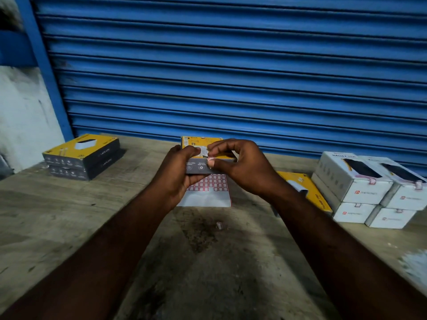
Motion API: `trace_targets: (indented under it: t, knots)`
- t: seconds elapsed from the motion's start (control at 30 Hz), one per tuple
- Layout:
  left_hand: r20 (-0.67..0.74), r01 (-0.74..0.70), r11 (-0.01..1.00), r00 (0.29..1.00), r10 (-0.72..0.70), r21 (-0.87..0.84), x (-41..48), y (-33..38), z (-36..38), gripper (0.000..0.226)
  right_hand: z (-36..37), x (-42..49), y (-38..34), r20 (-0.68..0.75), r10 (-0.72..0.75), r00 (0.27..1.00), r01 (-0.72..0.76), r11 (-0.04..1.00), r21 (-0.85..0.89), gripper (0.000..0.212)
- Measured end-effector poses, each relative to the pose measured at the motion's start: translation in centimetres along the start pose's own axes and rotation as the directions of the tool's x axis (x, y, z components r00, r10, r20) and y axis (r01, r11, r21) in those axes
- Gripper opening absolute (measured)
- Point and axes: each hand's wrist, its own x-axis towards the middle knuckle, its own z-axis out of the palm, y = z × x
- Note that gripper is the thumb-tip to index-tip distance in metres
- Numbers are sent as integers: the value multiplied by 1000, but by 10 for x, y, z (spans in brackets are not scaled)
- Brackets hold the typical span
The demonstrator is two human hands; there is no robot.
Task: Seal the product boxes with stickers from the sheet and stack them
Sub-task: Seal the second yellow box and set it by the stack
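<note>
shutter (231, 65): blue, ribbed bands
surface (69, 227): pale wood grain, dark stain
held box (203, 155): yellow top, grey side
sticker sheet (208, 192): white, red squares
boxes right of sheet (369, 192): white

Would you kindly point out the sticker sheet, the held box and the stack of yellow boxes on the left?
sticker sheet (208, 197): head view, blank white lower part.
held box (196, 167): head view, grey front side.
stack of yellow boxes (69, 148): head view, top box's yellow lid.

Rough, stained wooden table (69, 227); smooth cardboard box (198, 163); ribbed painted metal shutter (231, 65).
</note>
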Motion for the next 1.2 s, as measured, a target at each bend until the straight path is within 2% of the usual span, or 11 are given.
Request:
trace_targets:
  t: [0.2, 0.47, 0.67, 0.8, 0.87, 0.97, 1.1, 1.13, 1.2]
  knots:
    - [10, -4, 1000, 1000, 4, -8, -1, 0, 0, 15, 1, -1, 2, -13, -10, 1000, 10, 999, -33, 13]
    - [30, 11, 1000, 999, -12, 12, -1, -3, 2, 25, 0, -2, 2, -16, 11, 1000, -12, 997, -71, 15]
    - [32, 7, 1000, 999, -8, 27, -1, -2, 1, 29, -4, -1, 5, 8, 34, 999, -34, 999, -7, 23]
    - [30, 6, 999, 1000, -7, 32, -1, -3, 0, 18, -5, 0, 6, 14, 60, 998, -61, 995, 76, 10]
    - [29, 9, 1000, 1000, -10, 29, -2, -3, 1, 14, -6, -1, 7, 21, 63, 998, -65, 990, 122, 14]
    - [37, 5, 1000, 999, -6, 23, -2, -3, 2, 14, -3, -3, 10, 26, 17, 1000, -17, 1000, 14, 30]
    - [23, -18, 1000, 1000, 18, 8, -2, -5, 4, 25, 7, -4, 14, -90, -10, 996, 9, 1000, -13, 38]
    - [19, -31, 999, 999, 31, -14, -2, -4, 4, 30, 9, -3, 15, -146, 2, 989, -9, 999, -47, 44]
    - [33, -72, 996, 997, 73, -52, -2, -2, 3, 36, 10, -3, 12, -205, 101, 973, -113, 992, -51, 72]
